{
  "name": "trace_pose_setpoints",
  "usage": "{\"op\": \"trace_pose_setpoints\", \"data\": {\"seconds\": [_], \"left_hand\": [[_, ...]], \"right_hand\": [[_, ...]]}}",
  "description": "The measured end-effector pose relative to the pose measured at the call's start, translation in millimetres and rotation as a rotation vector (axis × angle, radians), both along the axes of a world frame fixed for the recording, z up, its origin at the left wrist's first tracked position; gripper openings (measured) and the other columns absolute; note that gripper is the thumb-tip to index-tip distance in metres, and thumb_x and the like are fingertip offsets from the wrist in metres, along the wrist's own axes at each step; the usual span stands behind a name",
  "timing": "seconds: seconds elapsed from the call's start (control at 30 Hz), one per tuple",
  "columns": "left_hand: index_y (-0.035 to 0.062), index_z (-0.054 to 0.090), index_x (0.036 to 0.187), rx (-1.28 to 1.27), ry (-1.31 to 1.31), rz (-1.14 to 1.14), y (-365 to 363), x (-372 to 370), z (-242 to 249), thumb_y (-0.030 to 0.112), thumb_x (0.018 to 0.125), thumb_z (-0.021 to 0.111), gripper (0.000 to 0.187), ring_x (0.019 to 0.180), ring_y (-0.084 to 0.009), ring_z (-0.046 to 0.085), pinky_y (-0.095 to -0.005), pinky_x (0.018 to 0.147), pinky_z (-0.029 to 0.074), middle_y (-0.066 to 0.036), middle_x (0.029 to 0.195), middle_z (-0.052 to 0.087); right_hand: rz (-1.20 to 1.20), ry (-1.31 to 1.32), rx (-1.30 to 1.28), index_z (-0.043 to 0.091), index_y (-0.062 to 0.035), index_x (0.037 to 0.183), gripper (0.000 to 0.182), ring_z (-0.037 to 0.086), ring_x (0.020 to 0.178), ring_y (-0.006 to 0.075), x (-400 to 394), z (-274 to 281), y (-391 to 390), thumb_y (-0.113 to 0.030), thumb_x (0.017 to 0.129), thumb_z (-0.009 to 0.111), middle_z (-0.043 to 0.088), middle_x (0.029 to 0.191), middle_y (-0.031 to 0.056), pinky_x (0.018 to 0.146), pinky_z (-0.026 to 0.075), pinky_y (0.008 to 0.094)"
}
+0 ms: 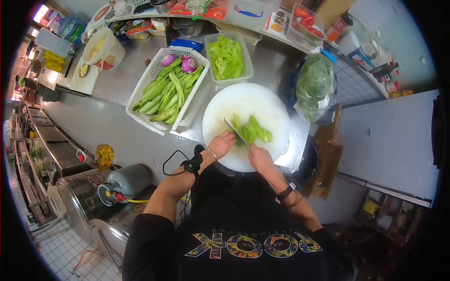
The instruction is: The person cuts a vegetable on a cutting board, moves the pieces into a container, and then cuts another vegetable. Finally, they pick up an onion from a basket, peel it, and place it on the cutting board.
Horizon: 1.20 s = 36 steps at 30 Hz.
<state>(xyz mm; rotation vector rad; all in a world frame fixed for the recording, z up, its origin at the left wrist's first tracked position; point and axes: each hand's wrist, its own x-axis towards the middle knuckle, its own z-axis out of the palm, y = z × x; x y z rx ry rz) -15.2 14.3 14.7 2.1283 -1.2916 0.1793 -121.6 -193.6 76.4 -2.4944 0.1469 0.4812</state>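
Observation:
My right hand (260, 158) grips the handle of a kitchen knife (236, 131), its blade slanting up and left over a round white cutting board (220, 105). Left of the blade, my left hand (222, 144) is closed with fingers curled down at the board; whatever is under them is hidden. Sliced green vegetable (255, 131) lies in a small heap right of the blade. Behind the board stands a clear plastic container (251, 70) of light green slices (227, 57). A white basket (136, 96) holds long green vegetables (161, 96) and purple onions (188, 64).
A bagged leafy green vegetable (315, 86) sits right of the board. A white bucket (105, 49) stands at the back left. Tomatoes fill a container (307, 23) on the shelf above. A gas cylinder (125, 183) and large metal drums (77, 199) are on the floor at left.

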Motion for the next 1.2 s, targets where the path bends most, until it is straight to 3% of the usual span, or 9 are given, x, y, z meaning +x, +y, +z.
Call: {"op": "trace_pose_setpoints", "data": {"seconds": [0.3,0.37,0.43,0.8,1.03,1.2], "left_hand": [[0.0057,0.070,0.099,0.017,0.033,0.022,2,-11,-7,0.003,0.076,0.063,0.025,0.101,-0.0244,0.063,-0.0330,0.073,0.058,-0.006,0.105,0.066],[0.0071,0.071,0.098,0.046,0.060,0.036,3,-10,-8,0.004,0.076,0.064,0.024,0.100,-0.0238,0.063,-0.0329,0.072,0.058,-0.005,0.106,0.066],[0.0076,0.071,0.098,0.037,0.053,0.045,3,-15,-7,0.004,0.076,0.064,0.024,0.100,-0.0233,0.063,-0.0329,0.071,0.058,-0.004,0.106,0.066],[0.0089,0.070,0.095,-0.010,0.041,0.093,6,-14,-12,0.004,0.077,0.064,0.020,0.092,-0.0226,0.065,-0.0333,0.068,0.058,-0.002,0.103,0.067],[0.0097,0.070,0.094,-0.025,0.085,0.149,10,-23,-16,0.004,0.077,0.064,0.019,0.091,-0.0218,0.066,-0.0336,0.068,0.058,-0.002,0.101,0.068],[0.0096,0.070,0.097,-0.024,0.120,0.175,9,-26,-17,0.002,0.079,0.064,0.020,0.092,-0.0240,0.066,-0.0352,0.069,0.058,-0.003,0.101,0.067]], "right_hand": [[-0.049,-0.011,0.063,0.056,0.0047,0.105,0.021,0.064,0.075,0.0543,2,9,5,-0.013,0.094,0.057,0.064,0.076,0.0360,0.073,0.051,0.0624],[-0.063,-0.013,0.050,0.058,0.0043,0.103,0.020,0.064,0.075,0.0538,-1,-20,8,-0.013,0.094,0.056,0.065,0.077,0.0349,0.073,0.052,0.0617],[-0.078,-0.009,0.044,0.059,0.0039,0.101,0.019,0.065,0.075,0.0533,-1,-13,14,-0.013,0.094,0.055,0.066,0.077,0.0338,0.073,0.052,0.0610],[-0.083,0.052,0.064,0.058,0.0054,0.110,0.030,0.065,0.082,0.0540,6,0,14,-0.020,0.095,0.059,0.067,0.083,0.0352,0.078,0.053,0.0602],[-0.048,0.040,0.052,0.060,0.0050,0.105,0.024,0.065,0.079,0.0535,8,-2,19,-0.017,0.095,0.055,0.066,0.081,0.0344,0.076,0.052,0.0601],[-0.152,0.025,0.117,0.063,0.0064,0.106,0.030,0.067,0.088,0.0511,3,-16,19,-0.021,0.095,0.063,0.069,0.090,0.0332,0.080,0.055,0.0554]]}}
